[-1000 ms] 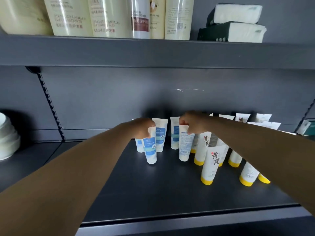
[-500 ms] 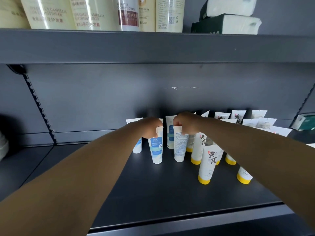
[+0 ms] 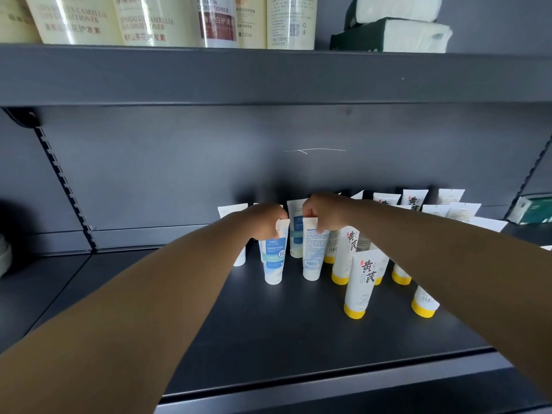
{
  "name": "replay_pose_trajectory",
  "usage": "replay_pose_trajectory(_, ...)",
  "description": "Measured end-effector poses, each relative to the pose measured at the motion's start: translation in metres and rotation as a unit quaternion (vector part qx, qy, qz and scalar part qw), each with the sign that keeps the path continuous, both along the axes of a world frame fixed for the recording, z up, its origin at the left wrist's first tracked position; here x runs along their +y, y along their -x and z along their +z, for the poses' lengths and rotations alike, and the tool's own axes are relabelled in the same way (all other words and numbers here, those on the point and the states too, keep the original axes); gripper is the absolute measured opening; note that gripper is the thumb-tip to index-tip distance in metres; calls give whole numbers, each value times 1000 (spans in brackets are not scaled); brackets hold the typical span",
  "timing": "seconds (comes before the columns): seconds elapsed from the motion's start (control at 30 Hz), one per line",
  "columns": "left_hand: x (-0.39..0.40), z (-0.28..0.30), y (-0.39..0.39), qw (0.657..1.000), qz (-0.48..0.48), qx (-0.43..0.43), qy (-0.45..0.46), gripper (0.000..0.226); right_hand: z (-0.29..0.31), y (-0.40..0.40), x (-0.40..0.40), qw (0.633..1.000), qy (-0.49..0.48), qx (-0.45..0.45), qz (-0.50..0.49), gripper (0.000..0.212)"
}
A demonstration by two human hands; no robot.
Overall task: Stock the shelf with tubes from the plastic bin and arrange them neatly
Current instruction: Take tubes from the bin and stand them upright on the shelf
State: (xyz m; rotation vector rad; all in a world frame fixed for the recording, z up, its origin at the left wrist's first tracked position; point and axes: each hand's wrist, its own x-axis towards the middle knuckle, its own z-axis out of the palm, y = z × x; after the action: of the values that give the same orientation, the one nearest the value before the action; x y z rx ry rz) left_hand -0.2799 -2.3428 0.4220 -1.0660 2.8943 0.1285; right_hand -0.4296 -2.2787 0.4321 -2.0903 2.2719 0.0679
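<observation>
Both arms reach onto the dark grey shelf (image 3: 268, 333). My left hand (image 3: 264, 218) grips the top of a white tube with a blue label (image 3: 274, 258), which stands cap down. My right hand (image 3: 324, 212) pinches the crimped top of a white tube with its barcode side out (image 3: 313, 258), standing just right of the first. More blue-label tubes (image 3: 295, 234) stand behind them, partly hidden by my hands. To the right stand several white tubes with yellow caps (image 3: 363, 282). The plastic bin is out of view.
The upper shelf (image 3: 268, 74) carries large conditioner bottles (image 3: 149, 19) and tissue packs (image 3: 397, 34). A green tissue pack (image 3: 533, 209) lies at the far right. White bowls (image 3: 4, 255) sit at the left edge. A slotted upright (image 3: 62, 186) runs down the left.
The view has shifted slightly; both hands keep their grip on the same two tubes, which now stand a little closer together in front of the back row.
</observation>
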Motion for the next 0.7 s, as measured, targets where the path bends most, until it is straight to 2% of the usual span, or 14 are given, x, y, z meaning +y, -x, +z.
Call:
replay_pose_trajectory(0.47, 1, 2, -1, 999, 10, 31, -23, 42, 6, -2, 1, 1000, -6, -15, -1, 30)
replay_pose_trajectory(0.7, 18, 20, -8, 996, 22, 84, -18, 39, 28, -8, 27, 997, 45, -58, 14, 28)
